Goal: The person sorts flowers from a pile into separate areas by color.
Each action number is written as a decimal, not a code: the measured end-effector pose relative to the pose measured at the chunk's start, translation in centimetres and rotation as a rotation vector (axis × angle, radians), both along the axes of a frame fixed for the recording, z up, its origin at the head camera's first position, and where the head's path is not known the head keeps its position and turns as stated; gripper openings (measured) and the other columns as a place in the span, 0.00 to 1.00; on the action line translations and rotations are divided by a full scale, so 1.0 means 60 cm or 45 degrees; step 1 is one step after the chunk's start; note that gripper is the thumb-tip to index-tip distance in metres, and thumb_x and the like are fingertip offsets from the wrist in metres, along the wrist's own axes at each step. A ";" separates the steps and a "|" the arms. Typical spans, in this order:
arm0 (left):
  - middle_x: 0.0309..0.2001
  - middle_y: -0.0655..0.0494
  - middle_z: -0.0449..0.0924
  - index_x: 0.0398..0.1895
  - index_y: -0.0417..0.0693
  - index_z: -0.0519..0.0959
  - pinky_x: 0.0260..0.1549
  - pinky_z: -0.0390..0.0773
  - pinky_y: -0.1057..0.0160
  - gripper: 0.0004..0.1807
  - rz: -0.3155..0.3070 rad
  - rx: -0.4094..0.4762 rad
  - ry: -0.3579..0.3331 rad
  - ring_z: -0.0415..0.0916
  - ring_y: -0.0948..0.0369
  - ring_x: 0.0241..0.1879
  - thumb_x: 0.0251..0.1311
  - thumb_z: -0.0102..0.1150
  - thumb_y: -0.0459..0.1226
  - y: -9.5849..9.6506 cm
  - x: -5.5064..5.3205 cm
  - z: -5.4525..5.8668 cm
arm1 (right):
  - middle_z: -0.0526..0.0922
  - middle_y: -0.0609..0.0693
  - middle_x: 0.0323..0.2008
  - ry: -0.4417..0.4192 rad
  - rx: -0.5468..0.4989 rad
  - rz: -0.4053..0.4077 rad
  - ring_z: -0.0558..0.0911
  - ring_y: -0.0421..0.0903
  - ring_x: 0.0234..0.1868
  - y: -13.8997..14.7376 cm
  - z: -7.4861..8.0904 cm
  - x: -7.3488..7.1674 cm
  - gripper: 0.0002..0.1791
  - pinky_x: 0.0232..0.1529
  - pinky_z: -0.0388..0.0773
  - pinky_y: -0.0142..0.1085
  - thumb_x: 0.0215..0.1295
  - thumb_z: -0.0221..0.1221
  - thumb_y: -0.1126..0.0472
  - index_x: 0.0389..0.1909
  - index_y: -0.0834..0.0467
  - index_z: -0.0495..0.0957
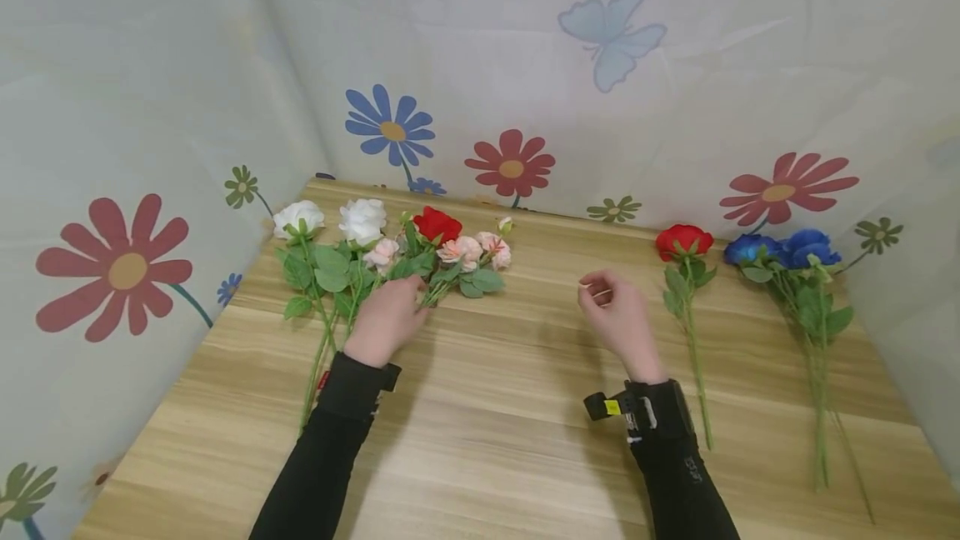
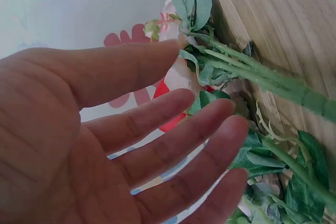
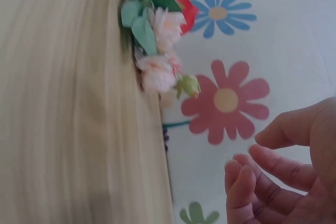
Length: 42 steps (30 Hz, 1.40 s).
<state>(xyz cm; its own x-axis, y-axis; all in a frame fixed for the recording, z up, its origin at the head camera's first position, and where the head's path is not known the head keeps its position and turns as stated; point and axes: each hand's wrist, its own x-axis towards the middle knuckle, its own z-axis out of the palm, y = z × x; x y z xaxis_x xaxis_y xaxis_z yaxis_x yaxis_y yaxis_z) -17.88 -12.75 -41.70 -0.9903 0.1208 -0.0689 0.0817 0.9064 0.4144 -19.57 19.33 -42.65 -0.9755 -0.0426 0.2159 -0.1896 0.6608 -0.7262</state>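
Observation:
My left hand (image 1: 388, 315) is over the stems of the flowers on the left of the table. Its fingers are spread and loosely bent in the left wrist view, with the thumb tip beside the green stems (image 2: 252, 69) of the pink flowers (image 1: 461, 252). A red rose (image 1: 437, 225) and two white roses (image 1: 363, 221) lie around these. Above the middle of the table, my right hand (image 1: 618, 315) has loosely curled fingers and holds nothing. Nearest to it on the right lies a single red rose (image 1: 684, 242) with a long stem.
Blue roses (image 1: 808, 248) with long stems lie at the right end of the wooden table (image 1: 495, 440). White cloth (image 1: 465, 48) printed with flowers and a butterfly hangs behind the table and along its sides.

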 end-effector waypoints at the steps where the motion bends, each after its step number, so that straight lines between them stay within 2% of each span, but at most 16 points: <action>1: 0.52 0.42 0.85 0.61 0.39 0.77 0.43 0.83 0.49 0.22 0.001 -0.010 -0.016 0.84 0.46 0.45 0.66 0.63 0.38 -0.001 0.000 0.000 | 0.85 0.63 0.38 -0.008 -0.015 0.020 0.84 0.53 0.37 -0.006 -0.002 0.000 0.12 0.38 0.77 0.30 0.70 0.56 0.63 0.47 0.66 0.81; 4: 0.53 0.42 0.85 0.60 0.39 0.78 0.43 0.83 0.49 0.21 -0.017 -0.054 -0.054 0.84 0.46 0.46 0.67 0.63 0.38 -0.004 0.001 0.000 | 0.84 0.62 0.38 -0.032 -0.047 0.068 0.83 0.52 0.36 -0.021 -0.009 0.000 0.11 0.37 0.77 0.28 0.70 0.57 0.64 0.47 0.66 0.80; 7: 0.46 0.42 0.86 0.53 0.40 0.80 0.34 0.81 0.52 0.15 -0.036 -0.082 -0.123 0.83 0.49 0.37 0.67 0.61 0.38 -0.005 0.001 0.001 | 0.84 0.61 0.37 -0.042 -0.061 0.098 0.83 0.50 0.36 -0.034 -0.015 0.002 0.11 0.37 0.78 0.28 0.69 0.58 0.65 0.47 0.66 0.81; 10: 0.39 0.44 0.85 0.47 0.41 0.80 0.27 0.74 0.56 0.10 -0.043 -0.106 -0.188 0.77 0.53 0.30 0.67 0.60 0.37 -0.005 0.000 0.001 | 0.85 0.60 0.37 -0.048 -0.064 0.137 0.83 0.49 0.35 -0.043 -0.019 0.004 0.12 0.39 0.79 0.29 0.69 0.58 0.64 0.48 0.67 0.81; 16: 0.35 0.46 0.82 0.42 0.41 0.79 0.29 0.75 0.56 0.07 -0.044 -0.135 -0.246 0.75 0.54 0.30 0.64 0.61 0.35 -0.005 -0.002 -0.004 | 0.85 0.59 0.38 -0.067 -0.084 0.174 0.83 0.50 0.36 -0.052 -0.018 0.008 0.12 0.40 0.81 0.32 0.69 0.58 0.65 0.48 0.67 0.81; 20: 0.33 0.47 0.81 0.40 0.41 0.79 0.29 0.76 0.55 0.05 -0.041 -0.156 -0.262 0.75 0.53 0.30 0.65 0.60 0.34 -0.005 -0.002 -0.007 | 0.84 0.59 0.38 -0.081 -0.078 0.161 0.83 0.50 0.36 -0.049 -0.018 0.010 0.12 0.40 0.80 0.32 0.69 0.58 0.65 0.49 0.66 0.81; 24: 0.36 0.45 0.83 0.42 0.41 0.80 0.30 0.76 0.55 0.06 -0.050 -0.179 -0.272 0.76 0.53 0.31 0.65 0.57 0.31 -0.004 -0.003 -0.010 | 0.85 0.59 0.38 -0.083 -0.075 0.169 0.83 0.50 0.36 -0.050 -0.016 0.010 0.12 0.40 0.80 0.31 0.69 0.58 0.65 0.49 0.66 0.81; 31: 0.34 0.45 0.81 0.41 0.41 0.79 0.27 0.69 0.58 0.07 -0.074 -0.196 -0.262 0.73 0.54 0.28 0.65 0.54 0.26 -0.002 -0.005 -0.017 | 0.85 0.59 0.37 -0.077 -0.085 0.183 0.83 0.49 0.36 -0.052 -0.015 0.008 0.12 0.39 0.80 0.31 0.68 0.58 0.65 0.48 0.67 0.81; 42: 0.34 0.45 0.81 0.40 0.41 0.78 0.28 0.72 0.57 0.06 -0.063 -0.177 -0.266 0.75 0.53 0.30 0.64 0.54 0.26 0.002 -0.006 -0.015 | 0.84 0.59 0.39 -0.109 -0.090 0.178 0.83 0.50 0.38 -0.048 -0.015 0.007 0.12 0.41 0.80 0.32 0.69 0.58 0.65 0.49 0.67 0.81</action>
